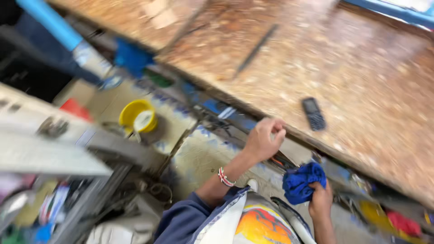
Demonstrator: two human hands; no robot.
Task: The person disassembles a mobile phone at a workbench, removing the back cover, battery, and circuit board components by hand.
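My left hand (263,139) is raised to the front edge of a speckled brown workbench (361,81), its fingers curled into a fist; blur hides whether anything small sits in it. A red and white bracelet (225,177) circles that wrist above a blue sleeve. Lower and to the right, my right hand (321,201) grips a bunched blue cloth (302,181) just below the bench edge. A dark mobile phone (313,114) lies on the bench top, a short way beyond my left hand.
A yellow tub (138,116) stands on the paint-stained floor at the left. A blue pipe (49,22) slants across the top left. A thin dark tool (255,49) lies on the bench. A grey metal frame (45,149) fills the left side, with clutter beneath it.
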